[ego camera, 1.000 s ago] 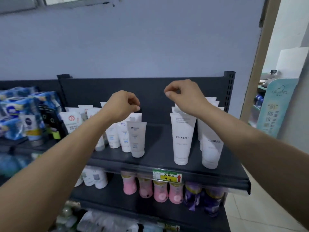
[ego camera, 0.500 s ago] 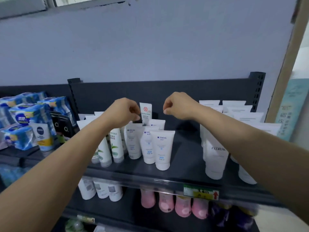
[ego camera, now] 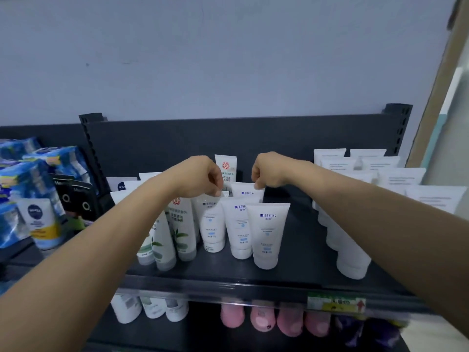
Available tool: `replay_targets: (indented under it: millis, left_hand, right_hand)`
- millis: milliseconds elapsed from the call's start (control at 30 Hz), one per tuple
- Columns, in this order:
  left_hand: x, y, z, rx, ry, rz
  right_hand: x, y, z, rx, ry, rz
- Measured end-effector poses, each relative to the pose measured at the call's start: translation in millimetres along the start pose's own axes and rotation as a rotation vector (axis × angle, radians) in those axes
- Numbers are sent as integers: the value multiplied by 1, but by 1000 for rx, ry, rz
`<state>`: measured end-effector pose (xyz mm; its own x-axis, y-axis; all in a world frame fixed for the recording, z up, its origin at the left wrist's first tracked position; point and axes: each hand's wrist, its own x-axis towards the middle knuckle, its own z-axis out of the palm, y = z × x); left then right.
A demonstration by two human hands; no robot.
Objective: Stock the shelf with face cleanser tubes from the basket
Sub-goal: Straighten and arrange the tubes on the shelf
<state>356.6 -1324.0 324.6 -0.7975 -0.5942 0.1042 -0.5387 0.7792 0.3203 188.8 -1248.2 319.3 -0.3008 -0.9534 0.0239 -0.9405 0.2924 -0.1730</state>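
Several white face cleanser tubes with blue print stand cap-down in a row on the dark shelf (ego camera: 300,250); the frontmost tube (ego camera: 267,232) is nearest me. My left hand (ego camera: 200,177) pinches the crimped top of the left tube (ego camera: 212,224) in that row. My right hand (ego camera: 270,170) pinches the top corner of the rear tube (ego camera: 247,193). Between my hands, a taller red-logo tube (ego camera: 225,168) stands at the back. The basket is out of view.
Green-leaf tubes (ego camera: 181,232) stand left of the row and large white tubes (ego camera: 352,257) fill the right end. Blue Nivea packs (ego camera: 38,219) sit on the neighbouring shelf at left. Pink bottles (ego camera: 261,320) line the lower shelf behind a price tag (ego camera: 335,304).
The view swung left from the large white tubes toward the middle row. Both hands came down and together onto the tops of the blue-print tubes.
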Motion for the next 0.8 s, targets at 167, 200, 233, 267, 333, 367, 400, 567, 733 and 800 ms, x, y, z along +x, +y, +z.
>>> replay_targets:
  millis: [167, 200, 233, 267, 333, 367, 400, 567, 733, 800]
  left_hand:
    - [2, -1, -1, 69, 2, -14]
    - [3, 1, 0, 89, -1, -12]
    - [5, 2, 2, 115, -3, -8]
    - [6, 2, 3, 140, -4, -6]
    - [9, 2, 6, 181, -2, -10]
    - [10, 1, 7, 195, -3, -16]
    - [11, 1, 7, 206, -5, -24]
    - [20, 3, 5, 253, -38, -52]
    - [35, 3, 5, 202, 13, -37]
    - [43, 6, 3, 156, 25, -14]
  right_hand:
    - [9, -3, -2, -18, -6, 3]
    - [10, -4, -3, -21, -9, 4]
    - [12, -3, -3, -32, -13, 6]
    - [14, -2, -3, -60, -13, 8]
    - [22, 3, -2, -118, 18, 14]
    - [27, 7, -4, -126, 33, 20]
    - [30, 11, -7, -128, 46, 29]
    - [40, 28, -26, -145, 81, 76]
    - [47, 41, -26, -173, 38, 119]
    - [52, 48, -25, -173, 24, 134]
